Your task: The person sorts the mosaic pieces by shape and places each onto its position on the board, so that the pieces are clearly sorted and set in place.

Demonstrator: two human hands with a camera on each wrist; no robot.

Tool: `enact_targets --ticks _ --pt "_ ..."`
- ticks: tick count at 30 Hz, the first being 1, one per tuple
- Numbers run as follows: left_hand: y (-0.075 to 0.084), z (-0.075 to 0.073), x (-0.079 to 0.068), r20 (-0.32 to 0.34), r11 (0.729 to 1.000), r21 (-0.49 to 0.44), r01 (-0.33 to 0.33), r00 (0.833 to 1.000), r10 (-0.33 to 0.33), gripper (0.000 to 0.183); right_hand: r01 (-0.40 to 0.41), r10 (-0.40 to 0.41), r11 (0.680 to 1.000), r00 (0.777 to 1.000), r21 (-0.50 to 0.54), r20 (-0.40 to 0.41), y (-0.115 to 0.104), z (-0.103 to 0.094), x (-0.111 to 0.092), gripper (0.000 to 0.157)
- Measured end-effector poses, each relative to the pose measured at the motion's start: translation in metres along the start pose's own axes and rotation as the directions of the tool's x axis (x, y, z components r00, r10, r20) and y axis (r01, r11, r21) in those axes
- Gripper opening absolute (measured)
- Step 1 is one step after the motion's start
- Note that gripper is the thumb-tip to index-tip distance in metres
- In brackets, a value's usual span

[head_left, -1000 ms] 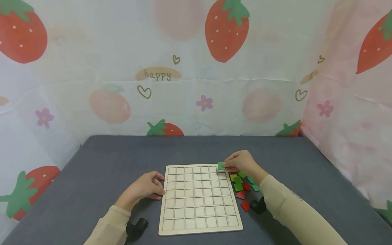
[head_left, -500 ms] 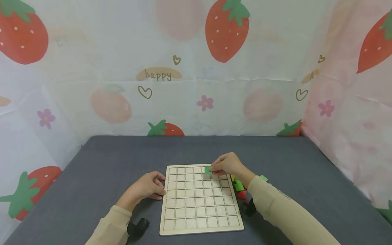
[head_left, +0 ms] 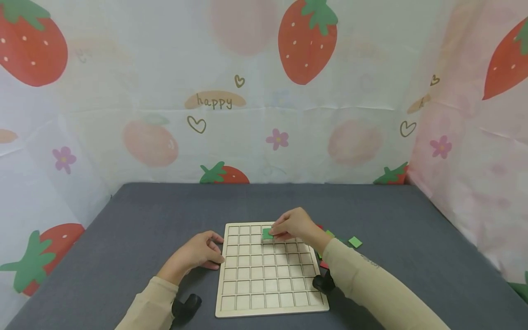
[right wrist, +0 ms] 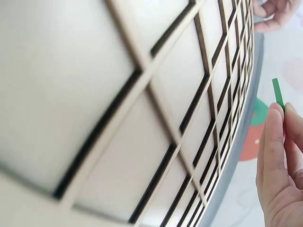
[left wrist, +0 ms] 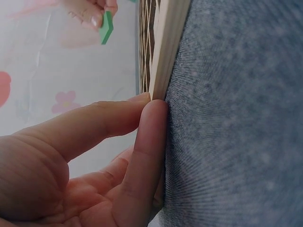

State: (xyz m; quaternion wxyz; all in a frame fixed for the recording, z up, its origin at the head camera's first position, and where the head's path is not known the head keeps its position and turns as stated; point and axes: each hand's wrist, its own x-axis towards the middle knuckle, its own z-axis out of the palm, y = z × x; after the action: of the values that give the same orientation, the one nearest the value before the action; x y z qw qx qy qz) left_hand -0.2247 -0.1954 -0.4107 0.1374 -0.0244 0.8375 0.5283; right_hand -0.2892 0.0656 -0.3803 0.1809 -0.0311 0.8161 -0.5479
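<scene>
Green tile [head_left: 267, 233] is what I have pinched between thumb and fingers of the right hand [head_left: 296, 224], and both wrist views show it raised off the grid board [head_left: 256, 286]. Over the last second it has travelled leftward from the board's far right corner, closer to the left hand [head_left: 201, 250]. That puts it over the inner cells rather than the corner, though I judge it not yet seated. With the left I clench nothing: relaxed fingers just touch the board's edge beside them, and the board looks unmoved on the table [head_left: 165, 211]. Loose tiles [head_left: 355, 242] lie right of the right hand, some hidden by its sleeve [head_left: 371, 279].
</scene>
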Motion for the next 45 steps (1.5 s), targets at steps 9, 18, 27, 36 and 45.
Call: enact_targets --ticks 9,18,27,36,45 --pt "0.0 -0.001 -0.001 -0.006 1.0 0.003 -0.004 1.0 0.004 0.05 0.024 -0.024 1.0 0.998 0.004 0.058 -0.009 0.023 0.002 0.008" --pt "0.0 0.001 0.001 -0.002 1.0 0.002 0.002 1.0 -0.002 0.049 0.027 -0.027 1.0 0.996 0.001 0.08 -0.018 0.044 0.001 0.009" --pt "0.0 0.001 0.002 0.001 1.0 -0.005 0.014 1.0 -0.014 0.048 0.033 -0.032 0.999 0.994 -0.008 0.104 -0.017 0.062 0.006 0.008" --pt "0.001 -0.001 -0.001 0.008 1.0 0.001 0.014 1.0 -0.014 0.048 -0.007 0.001 0.999 0.992 0.045 0.124 -0.015 0.073 0.011 0.007" --pt "0.001 0.0 0.0 0.007 1.0 0.008 0.015 1.0 -0.015 0.047 -0.012 0.007 0.999 0.994 0.042 0.111 -0.017 0.077 0.013 0.006"
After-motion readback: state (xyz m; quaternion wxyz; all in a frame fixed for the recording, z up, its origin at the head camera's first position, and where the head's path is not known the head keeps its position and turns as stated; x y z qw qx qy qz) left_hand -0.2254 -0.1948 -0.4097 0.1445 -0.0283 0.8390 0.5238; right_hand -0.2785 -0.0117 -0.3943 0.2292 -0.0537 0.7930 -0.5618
